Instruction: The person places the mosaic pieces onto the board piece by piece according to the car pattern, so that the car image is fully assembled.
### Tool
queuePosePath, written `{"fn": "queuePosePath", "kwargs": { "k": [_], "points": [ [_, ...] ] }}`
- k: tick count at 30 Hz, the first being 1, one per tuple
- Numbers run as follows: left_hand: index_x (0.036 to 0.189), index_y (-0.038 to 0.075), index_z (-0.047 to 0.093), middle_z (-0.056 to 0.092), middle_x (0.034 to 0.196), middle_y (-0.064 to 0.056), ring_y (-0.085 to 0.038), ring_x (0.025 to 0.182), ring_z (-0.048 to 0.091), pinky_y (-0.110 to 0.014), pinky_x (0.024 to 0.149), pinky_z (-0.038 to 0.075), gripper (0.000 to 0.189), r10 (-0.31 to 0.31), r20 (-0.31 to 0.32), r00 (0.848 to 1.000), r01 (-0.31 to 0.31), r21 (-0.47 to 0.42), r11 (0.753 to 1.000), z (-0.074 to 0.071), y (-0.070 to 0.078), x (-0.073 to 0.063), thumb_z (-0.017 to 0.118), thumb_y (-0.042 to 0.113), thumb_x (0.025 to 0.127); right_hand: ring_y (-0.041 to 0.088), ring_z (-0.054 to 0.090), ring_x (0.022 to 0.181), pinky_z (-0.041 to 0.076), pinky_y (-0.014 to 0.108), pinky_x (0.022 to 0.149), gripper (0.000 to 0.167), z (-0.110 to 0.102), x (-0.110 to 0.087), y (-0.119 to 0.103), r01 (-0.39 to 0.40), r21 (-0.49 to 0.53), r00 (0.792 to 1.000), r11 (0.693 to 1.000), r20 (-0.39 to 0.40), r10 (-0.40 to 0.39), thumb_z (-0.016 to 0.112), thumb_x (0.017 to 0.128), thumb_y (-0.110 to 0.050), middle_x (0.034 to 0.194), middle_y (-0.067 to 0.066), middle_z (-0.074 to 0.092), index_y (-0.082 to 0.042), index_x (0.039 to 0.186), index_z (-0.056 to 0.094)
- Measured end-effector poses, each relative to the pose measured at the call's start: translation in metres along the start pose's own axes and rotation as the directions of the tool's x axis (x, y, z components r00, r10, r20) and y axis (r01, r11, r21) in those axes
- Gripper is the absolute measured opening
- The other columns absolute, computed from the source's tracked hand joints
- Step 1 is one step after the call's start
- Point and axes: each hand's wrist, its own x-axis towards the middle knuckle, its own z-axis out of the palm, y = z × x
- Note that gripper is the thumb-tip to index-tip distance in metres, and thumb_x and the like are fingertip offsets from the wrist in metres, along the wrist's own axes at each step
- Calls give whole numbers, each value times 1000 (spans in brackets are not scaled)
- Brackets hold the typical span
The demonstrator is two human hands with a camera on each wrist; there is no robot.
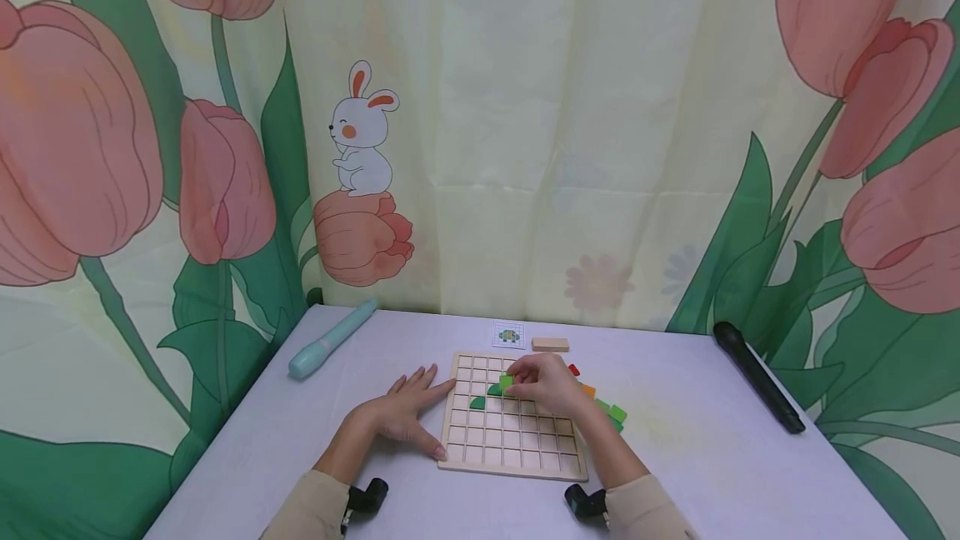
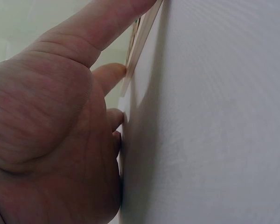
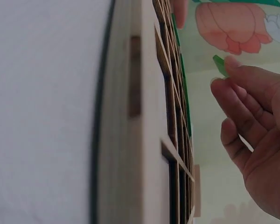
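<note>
A wooden grid board (image 1: 510, 467) lies on the white table. Dark green quarter-round tiles (image 1: 477, 402) sit in its cells, one partly behind a light green square tile (image 1: 506, 382). My right hand (image 1: 547, 386) pinches that light green tile between thumb and fingertips above the board; the right wrist view shows the tile (image 3: 220, 66) edge-on, apart from the grid. My left hand (image 1: 405, 411) rests at the board's left edge with fingers spread. In the left wrist view, the left thumb (image 2: 98, 30) touches the board's side.
Loose red, orange and green tiles (image 1: 617, 412) lie right of the board, partly hidden by the right forearm. Behind it are a pattern card (image 1: 509, 335) and a wooden block (image 1: 551, 345). A light blue stick-shaped object (image 1: 332, 340) lies left, a black one (image 1: 757, 377) right.
</note>
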Motion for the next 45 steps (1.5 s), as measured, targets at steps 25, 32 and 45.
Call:
{"fn": "queuePosePath", "kwargs": {
  "k": [25,32,45],
  "points": [
    [165,32,31,10,176,-15,-36,164,3,-60,130,5,122,-8,-3,1000,8,5,1000,1,0,1,87,72,64,15,61,79,52,23,68,19,13,6,-2,-67,-56,978,996,193,77,85,88,-18,83,-4,69,-14,106,80],
    [165,31,32,10,176,-16,-36,164,3,-61,130,5,121,1,-1,1000,-1,2,1000,1,-1,1,86,72,65,13,60,75,51,23,67,17,15,7,-3,-47,-69,977,997,203,60,86,87,-18,80,-5,69,-14,102,80],
    [165,32,31,10,176,-15,-35,164,3,-60,130,5,121,-5,4,1000,5,4,1000,1,-1,2,85,73,65,12,59,75,49,22,66,18,18,8,-3,-63,-76,977,995,199,77,87,86,-17,78,-5,68,-14,102,80]
  ]
}}
